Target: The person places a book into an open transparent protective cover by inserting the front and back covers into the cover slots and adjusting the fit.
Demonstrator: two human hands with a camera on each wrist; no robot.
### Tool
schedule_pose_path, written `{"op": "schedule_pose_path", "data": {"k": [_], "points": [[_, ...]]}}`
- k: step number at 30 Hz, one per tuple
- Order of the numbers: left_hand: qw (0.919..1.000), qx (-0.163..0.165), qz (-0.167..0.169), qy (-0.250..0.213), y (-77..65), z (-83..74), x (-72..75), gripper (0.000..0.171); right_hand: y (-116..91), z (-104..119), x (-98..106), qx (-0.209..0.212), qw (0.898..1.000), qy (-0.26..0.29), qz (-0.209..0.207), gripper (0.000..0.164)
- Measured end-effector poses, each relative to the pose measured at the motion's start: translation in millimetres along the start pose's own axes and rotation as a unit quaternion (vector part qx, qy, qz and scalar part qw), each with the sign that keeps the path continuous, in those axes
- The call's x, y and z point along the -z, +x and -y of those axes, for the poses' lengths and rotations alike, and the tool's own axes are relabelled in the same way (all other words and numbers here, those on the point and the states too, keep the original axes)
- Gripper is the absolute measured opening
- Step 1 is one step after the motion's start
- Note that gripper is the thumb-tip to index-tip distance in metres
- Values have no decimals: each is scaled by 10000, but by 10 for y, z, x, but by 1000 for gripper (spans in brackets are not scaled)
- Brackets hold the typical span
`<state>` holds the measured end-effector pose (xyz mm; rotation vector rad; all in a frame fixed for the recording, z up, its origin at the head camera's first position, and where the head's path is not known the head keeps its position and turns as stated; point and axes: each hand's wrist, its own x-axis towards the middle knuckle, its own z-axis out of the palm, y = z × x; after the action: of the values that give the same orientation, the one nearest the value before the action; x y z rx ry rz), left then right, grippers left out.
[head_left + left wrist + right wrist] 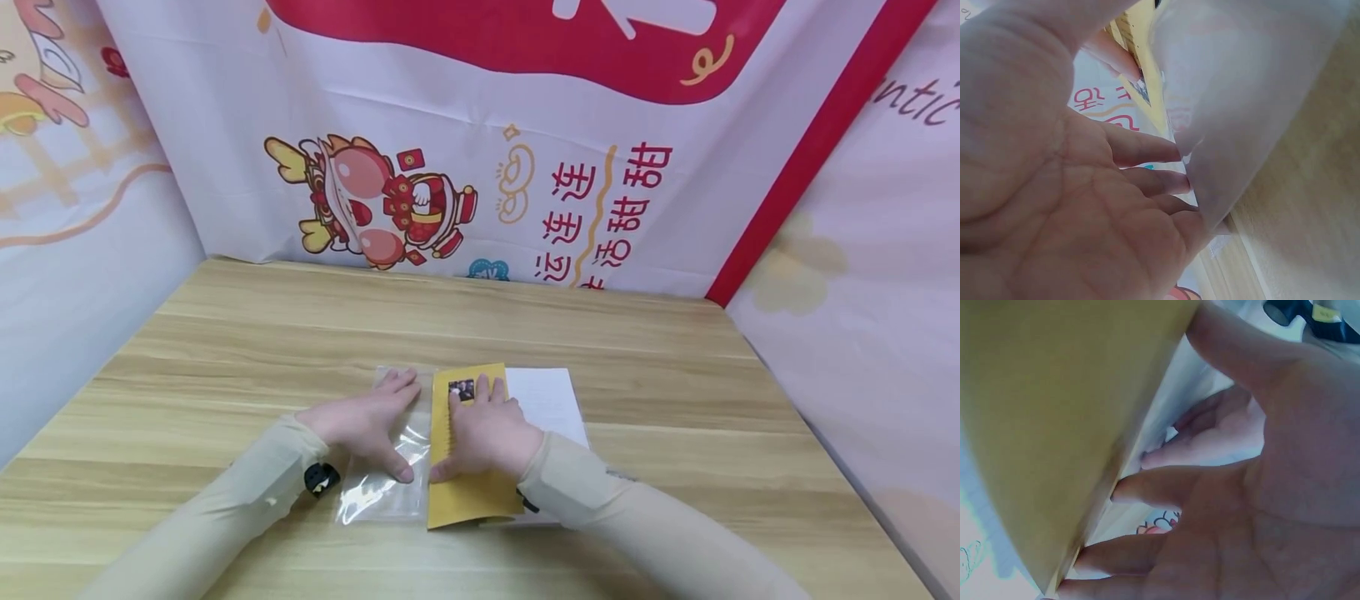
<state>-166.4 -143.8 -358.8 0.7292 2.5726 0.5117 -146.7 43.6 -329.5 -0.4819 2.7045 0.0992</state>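
Note:
A booklet with a yellow cover (471,502) lies near the front middle of the table, a small photo (461,389) printed near its top. Left of it spreads a clear plastic sleeve (382,497), glossy and creased. White paper (543,396) shows from beneath the yellow cover on the right. My left hand (372,423), fingers extended, rests on the plastic; its fingertips meet the film (1229,94) in the left wrist view. With fingers spread, my right hand (491,433) presses on the yellow cover, its fingertips against the surface in the right wrist view.
The wood-grain table (637,350) reaches back to a white and red printed cloth (450,100). Pale printed cloths hang along the left side (82,275) and the right side (862,333). Dark straps sit at both wrists.

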Motion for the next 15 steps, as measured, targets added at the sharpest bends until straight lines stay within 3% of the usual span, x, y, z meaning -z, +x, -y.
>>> {"op": "schedule_pose_path", "data": {"k": [15], "points": [[9997, -29, 33, 257, 10, 13, -22, 130, 5, 11, -60, 103, 9994, -223, -242, 107]]}}
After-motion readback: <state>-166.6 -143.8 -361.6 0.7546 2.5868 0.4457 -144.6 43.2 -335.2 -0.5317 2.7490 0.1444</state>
